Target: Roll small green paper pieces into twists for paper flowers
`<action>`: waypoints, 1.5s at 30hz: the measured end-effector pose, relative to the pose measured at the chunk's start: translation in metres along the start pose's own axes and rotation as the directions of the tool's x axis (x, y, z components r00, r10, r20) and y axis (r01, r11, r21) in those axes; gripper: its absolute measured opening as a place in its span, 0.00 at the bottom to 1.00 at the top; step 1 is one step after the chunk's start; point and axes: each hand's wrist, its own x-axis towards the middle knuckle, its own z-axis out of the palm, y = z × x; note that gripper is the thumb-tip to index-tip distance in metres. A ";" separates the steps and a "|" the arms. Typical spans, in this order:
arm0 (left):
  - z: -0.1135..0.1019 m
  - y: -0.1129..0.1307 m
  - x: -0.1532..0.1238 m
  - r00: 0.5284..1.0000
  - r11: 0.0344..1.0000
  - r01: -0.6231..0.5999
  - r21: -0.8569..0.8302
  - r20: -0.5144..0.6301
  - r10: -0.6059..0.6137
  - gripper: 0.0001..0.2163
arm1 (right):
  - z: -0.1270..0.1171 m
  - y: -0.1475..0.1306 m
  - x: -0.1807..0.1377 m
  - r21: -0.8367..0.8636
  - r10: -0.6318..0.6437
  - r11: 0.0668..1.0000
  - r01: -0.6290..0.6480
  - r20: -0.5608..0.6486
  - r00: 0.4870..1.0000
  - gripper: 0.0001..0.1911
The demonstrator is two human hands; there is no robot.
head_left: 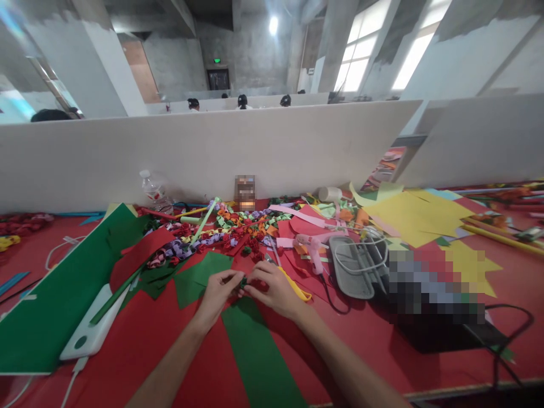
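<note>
My left hand and my right hand meet at the middle of the red table. Between their fingertips both pinch a small dark green folded paper piece; its exact shape is hard to make out. Below it a long green paper strip runs toward the front edge. Partly hidden behind my right hand lie scissors with yellow handles. A green paper sheet lies just left of my left hand, overlapping red paper.
A heap of small coloured paper curls lies ahead. To the right are a pink glue gun, a grey case and yellow sheets. A white power bank and green board stand left. A white partition rises behind.
</note>
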 end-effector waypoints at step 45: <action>-0.003 -0.005 0.003 0.999 0.996 -0.043 0.084 -0.022 0.044 0.16 | 0.014 -0.003 -0.003 0.127 0.083 0.989 -0.072 -0.084 0.993 0.07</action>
